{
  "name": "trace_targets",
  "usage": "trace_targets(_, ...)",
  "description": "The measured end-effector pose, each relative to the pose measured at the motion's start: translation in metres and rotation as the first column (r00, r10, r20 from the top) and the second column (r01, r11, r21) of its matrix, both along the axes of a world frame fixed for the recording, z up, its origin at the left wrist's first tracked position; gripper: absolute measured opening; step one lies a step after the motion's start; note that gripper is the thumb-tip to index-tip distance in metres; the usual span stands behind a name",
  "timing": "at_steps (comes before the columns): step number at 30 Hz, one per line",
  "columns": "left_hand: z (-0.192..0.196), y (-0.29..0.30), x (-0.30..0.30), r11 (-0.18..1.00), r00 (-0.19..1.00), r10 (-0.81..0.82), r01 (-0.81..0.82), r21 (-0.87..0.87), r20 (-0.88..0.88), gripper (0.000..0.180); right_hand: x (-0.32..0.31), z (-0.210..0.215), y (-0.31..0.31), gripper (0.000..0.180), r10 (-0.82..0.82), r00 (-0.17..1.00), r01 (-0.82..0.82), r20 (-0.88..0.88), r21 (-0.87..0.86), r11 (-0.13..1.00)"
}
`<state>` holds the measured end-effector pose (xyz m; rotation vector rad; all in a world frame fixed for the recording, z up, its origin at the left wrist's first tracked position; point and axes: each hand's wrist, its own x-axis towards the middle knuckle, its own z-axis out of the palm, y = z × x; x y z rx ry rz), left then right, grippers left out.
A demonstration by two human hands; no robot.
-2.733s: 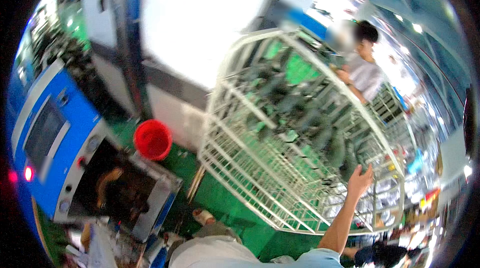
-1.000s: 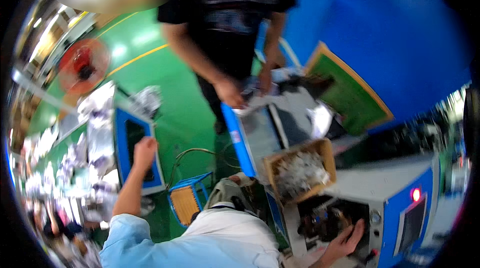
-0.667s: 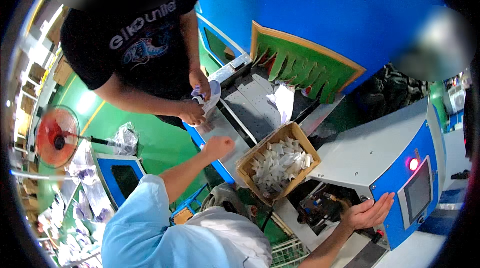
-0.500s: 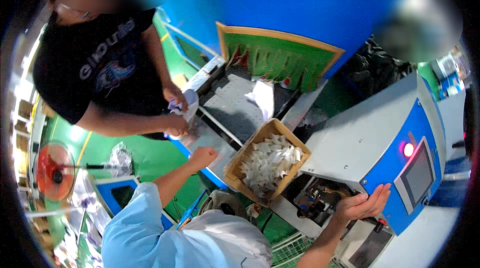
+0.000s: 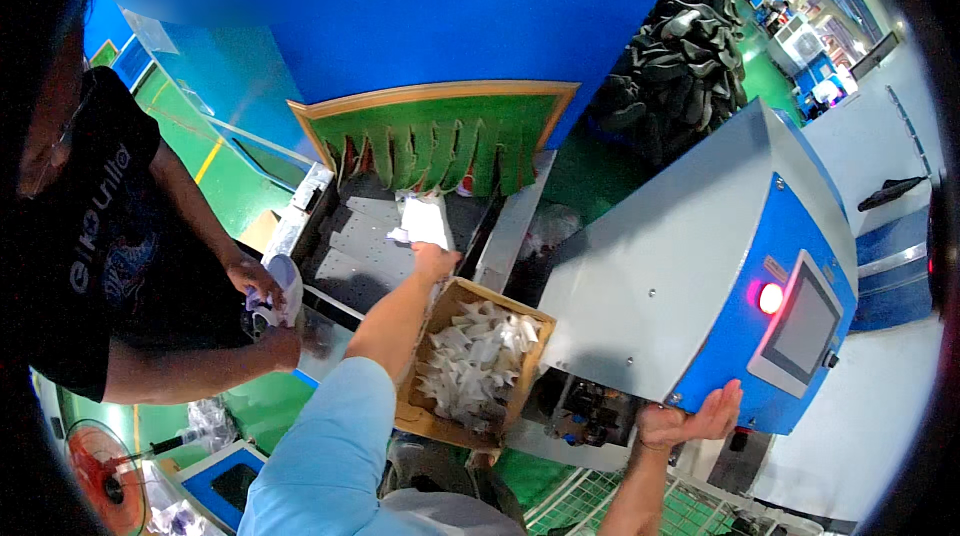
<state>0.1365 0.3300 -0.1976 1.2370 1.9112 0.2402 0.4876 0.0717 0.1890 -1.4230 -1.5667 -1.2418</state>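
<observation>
White piece (image 5: 424, 224) half-hidden, left hand (image 5: 434, 261) gripping

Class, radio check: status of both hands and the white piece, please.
Left hand shut on white piece, over conveyor. Right hand open, under machine. Co-worker's hands beside conveyor.

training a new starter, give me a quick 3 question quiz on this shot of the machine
1. True or false: the left hand holds a white piece over the grey conveyor.
2. Where is the right hand? A) in the cardboard box B) palm up under the blue and grey machine
3. Fill in: the green fringed curtain hangs at the ___ end of the conveyor.

Key: 1 true; 2 B; 3 far
</observation>
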Motion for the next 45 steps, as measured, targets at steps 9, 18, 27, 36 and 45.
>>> trace_targets(9, 0.228, -0.168, -0.054, 0.985, 0.618, 0.047, -0.158, 0.065, 0.785, 0.040, -0.021, 0.035, -0.057, 0.039, -0.125, 0.950, -0.017, -0.285, -0.450, 0.893)
trace_targets(18, 0.327, -0.429, 0.055, 0.995, -0.047, -0.070, -0.075, 0.067, 0.996, 0.079, -0.116, -0.025, -0.130, 0.112, -0.099, -0.142, -0.773, -0.985, 0.048, 0.632)
trace_targets(27, 0.329, -0.427, 0.160, 0.882, 0.904, -0.234, 0.044, 0.469, 0.357, 0.055, -0.047, 0.004, -0.199, 0.116, 0.021, 0.003, -0.821, -1.000, 0.009, 0.571)
trace_targets(36, 0.309, -0.445, 0.164, 0.469, 0.755, -0.650, 0.491, 0.734, -0.090, 0.031, 0.025, -0.042, -0.247, 0.093, -0.133, -0.240, -0.835, -0.962, 0.135, 0.533)
trace_targets(45, 0.334, -0.431, 0.172, 0.722, 0.222, 0.409, 0.513, -0.463, 0.885, 0.052, 0.042, -0.042, -0.313, 0.095, -0.305, -0.866, -0.489, -0.397, 0.539, 0.686)
